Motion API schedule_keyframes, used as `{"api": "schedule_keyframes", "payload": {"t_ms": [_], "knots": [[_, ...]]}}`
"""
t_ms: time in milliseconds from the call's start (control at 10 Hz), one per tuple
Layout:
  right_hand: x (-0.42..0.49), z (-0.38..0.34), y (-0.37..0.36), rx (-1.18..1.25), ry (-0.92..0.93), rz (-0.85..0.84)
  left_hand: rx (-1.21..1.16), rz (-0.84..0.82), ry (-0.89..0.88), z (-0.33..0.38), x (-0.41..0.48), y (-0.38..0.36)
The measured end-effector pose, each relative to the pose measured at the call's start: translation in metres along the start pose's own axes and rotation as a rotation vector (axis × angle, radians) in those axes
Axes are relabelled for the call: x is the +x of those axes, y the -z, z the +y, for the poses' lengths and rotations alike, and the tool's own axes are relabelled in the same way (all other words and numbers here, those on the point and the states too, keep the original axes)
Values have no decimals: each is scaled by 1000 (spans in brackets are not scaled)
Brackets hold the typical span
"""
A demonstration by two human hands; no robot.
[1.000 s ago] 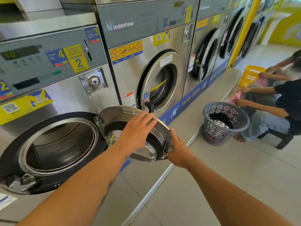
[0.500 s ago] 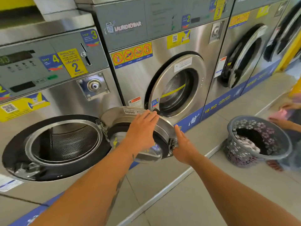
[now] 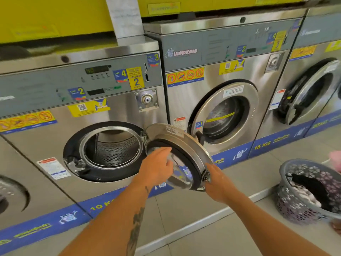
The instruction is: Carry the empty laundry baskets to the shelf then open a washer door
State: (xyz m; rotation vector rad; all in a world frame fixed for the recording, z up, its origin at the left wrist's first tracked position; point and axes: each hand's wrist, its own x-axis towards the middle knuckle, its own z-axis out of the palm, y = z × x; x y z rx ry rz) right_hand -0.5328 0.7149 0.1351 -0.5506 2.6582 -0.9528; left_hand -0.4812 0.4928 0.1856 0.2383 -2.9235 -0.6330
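A: Since a second ago the view is swinging left and up, so the seated person at 3 o'clock is dropping out of sight and the yellow wall (image 3: pixel 55 17) above the machines is coming in. The left hand (image 3: pixel 156 168) is sliding down from the door's rim onto its inner glass.

B: Where is the door sitting?

A: The door (image 3: pixel 181 152) is standing swung out to the right of the drum (image 3: pixel 112 146), hinged at the drum's 3 o'clock edge. It is partly covering the front of the next washer (image 3: pixel 221 115).

B: And the hands?

A: The left hand is lying flat and spread wide on the inside of the door. The right hand (image 3: pixel 218 183) is pressing against the door's outer edge at its 4 o'clock, by the latch; I cannot tell whether its fingers are curling round the rim.

B: The room?

A: Steel washers are lining a raised grey tiled step (image 3: pixel 184 209) with a blue band along their bases. At 4 o'clock a grey basket (image 3: pixel 295 206) is standing on the lower floor (image 3: pixel 230 235), holding dark and pale clothes.
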Motion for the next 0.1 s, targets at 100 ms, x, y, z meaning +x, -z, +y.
{"api": "schedule_keyframes", "payload": {"t_ms": [100], "knots": [[-14,-33,-7,-87,7,-1,68,53,115,-28,-45,14]]}}
